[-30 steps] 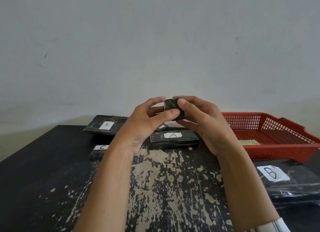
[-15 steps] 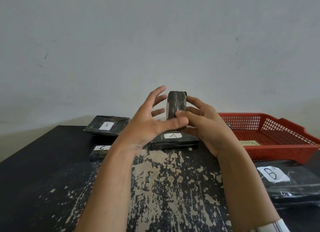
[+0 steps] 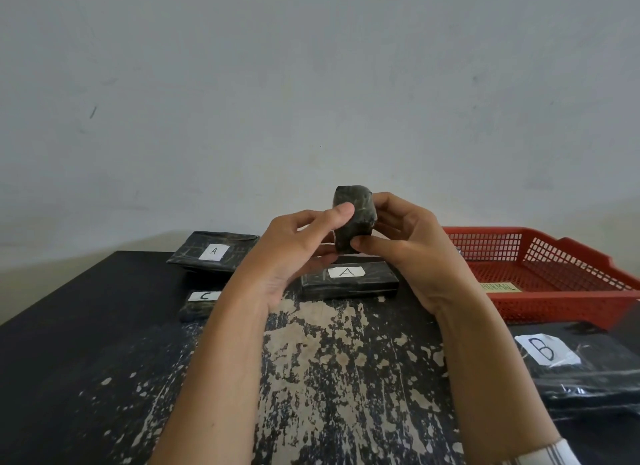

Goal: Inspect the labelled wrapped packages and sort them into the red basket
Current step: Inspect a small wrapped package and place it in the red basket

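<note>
Head view, centre of the frame: a small wrapped package [image 3: 356, 222] stands upright in the air, clamped between both hands above the table [image 3: 329, 378]. The left hand [image 3: 294, 253] pinches it, thumb tip pressed on the near face and fingers curled behind. The right hand [image 3: 408, 253] grips its right edge, with the thumb under the lower corner. Just below the hands a long package labelled A [image 3: 349, 281] lies flat on the table. Toward the left of the frame sit a flat package labelled A [image 3: 214, 253], further back, and a package labelled C [image 3: 200, 305], nearer and partly hidden by the left forearm. The red basket [image 3: 554, 305] sits at the right edge, with a yellowish tag [image 3: 498, 287] on its near wall. A package labelled B [image 3: 585, 367] lies at lower right, just in front of the basket.
</note>
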Demonstrator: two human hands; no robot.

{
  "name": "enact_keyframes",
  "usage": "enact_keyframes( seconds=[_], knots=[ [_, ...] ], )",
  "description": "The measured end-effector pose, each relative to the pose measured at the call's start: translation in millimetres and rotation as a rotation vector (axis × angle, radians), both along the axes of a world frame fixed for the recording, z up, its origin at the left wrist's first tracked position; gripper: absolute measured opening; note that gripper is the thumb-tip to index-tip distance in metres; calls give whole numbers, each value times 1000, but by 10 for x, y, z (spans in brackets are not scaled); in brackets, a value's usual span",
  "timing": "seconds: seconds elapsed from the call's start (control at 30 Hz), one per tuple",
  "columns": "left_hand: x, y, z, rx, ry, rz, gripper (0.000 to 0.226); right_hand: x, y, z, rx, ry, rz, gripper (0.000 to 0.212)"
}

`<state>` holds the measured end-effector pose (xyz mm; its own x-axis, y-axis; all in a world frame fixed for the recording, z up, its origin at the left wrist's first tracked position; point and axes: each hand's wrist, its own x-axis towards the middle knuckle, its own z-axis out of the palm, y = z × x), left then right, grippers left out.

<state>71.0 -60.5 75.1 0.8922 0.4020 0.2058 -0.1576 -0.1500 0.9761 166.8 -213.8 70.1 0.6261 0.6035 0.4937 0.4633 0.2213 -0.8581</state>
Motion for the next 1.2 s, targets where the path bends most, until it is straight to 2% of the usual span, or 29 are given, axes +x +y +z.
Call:
enact_keyframes(
  seconds=[0.13,0.37,0.53,0.6,0.7,0.8,0.87,0.93,1.03,1.2],
  knots=[
    [16,33,-15,-15,-62,29,71,-9,15,13,-23,96,118,54],
    [36,44,-31,-15,-81,35,75,-66,18,37,20,202,100,48],
    [5,20,-7,-57,-61,-10,82,-42,-15,43,46,233,102,57],
    [1,10,-3,-46,-56,-16,83,-52,-11,49,36,230,100,51],
    [8,-13,-1,-30,-31,21,76,-68,-1,57,9,215,86,28],
    [19,-50,-1,-11,-20,27,47,-93,-5,68,-3,219,81,38],
    [36,-57,-4,0,-17,42,41,-110,2,79,13,241,58,35],
    [41,-64,-2,12,-4,39,46,-113,6,89,21,267,18,24],
    [34,-57,-13,46,16,-10,64,-102,-10,94,12,307,-25,24],
    [12,-15,-45,251,10,-70,58,-88,-22,95,9,396,-35,30]
  ],
)
